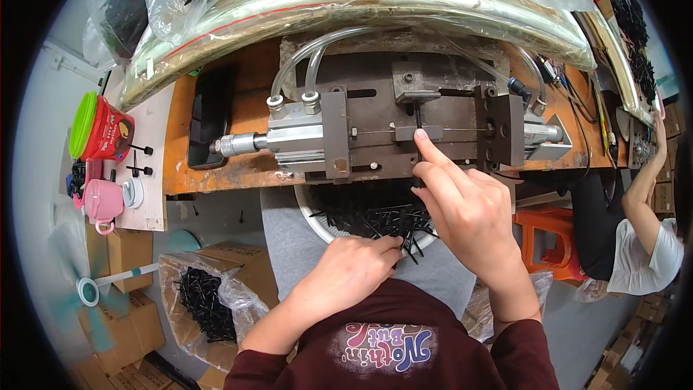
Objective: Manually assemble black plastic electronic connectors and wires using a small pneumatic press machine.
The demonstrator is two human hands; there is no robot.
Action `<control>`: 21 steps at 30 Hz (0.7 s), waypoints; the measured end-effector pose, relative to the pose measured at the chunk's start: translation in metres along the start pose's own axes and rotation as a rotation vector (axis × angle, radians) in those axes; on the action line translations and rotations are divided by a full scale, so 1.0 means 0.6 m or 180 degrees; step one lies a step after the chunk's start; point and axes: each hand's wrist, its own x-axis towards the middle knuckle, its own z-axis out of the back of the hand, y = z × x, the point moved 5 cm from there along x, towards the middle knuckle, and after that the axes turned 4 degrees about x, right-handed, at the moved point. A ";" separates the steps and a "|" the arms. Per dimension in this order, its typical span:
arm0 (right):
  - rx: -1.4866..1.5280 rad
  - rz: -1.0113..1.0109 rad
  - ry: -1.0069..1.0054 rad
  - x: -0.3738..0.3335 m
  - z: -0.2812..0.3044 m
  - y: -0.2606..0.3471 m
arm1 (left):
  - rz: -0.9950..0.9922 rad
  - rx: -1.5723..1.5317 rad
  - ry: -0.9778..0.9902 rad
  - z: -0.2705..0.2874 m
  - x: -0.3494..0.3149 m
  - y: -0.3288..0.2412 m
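while the right hand [465,209] lays its outstretched index finger on a black piece [417,113] at the centre of the metal fixture [372,76] on the bench [249,179], its other fingers curl in close below; whether they pinch anything, i can't tell. and down at the white basin [318,230], the left hand [354,263] has its fingertips drawn narrow around a few black sticks [413,244]! progress check: this piece looks mid-step, in place but not yet out. plenty more sits heaped in the basin and the plastic-lined carton [249,263]; which are finished, nothing shows.
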 end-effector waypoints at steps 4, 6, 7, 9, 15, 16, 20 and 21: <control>-0.0005 0.0007 0.0040 0.004 0.006 0.002 | 0.0133 0.0008 -0.0087 -0.047 0.002 0.024; 0.0020 0.0013 0.0054 0.003 0.000 0.001 | 0.0202 -0.0115 -0.0428 -0.081 0.001 0.046; 0.0009 0.0017 0.0065 0.003 -0.003 0.001 | 0.0323 0.0035 -0.0678 -0.091 -0.001 0.052; 0.0047 0.0078 -0.0085 0.006 -0.007 -0.006 | 0.0532 0.0256 -0.1021 -0.104 0.001 0.073; 0.0974 0.0220 -0.0369 -0.023 -0.016 -0.012 | 0.1090 0.0236 -0.1473 -0.137 -0.055 0.139; 0.1136 0.0377 -0.0375 -0.034 -0.015 -0.003 | 0.1223 0.0273 -0.1557 -0.134 -0.065 0.150; 0.1316 0.0560 0.0722 -0.111 -0.093 0.013 | 0.1694 0.0674 -0.2036 -0.126 -0.103 0.215; 0.1093 0.0379 0.0710 -0.125 -0.113 0.000 | 0.1805 0.0836 -0.2193 -0.125 -0.111 0.232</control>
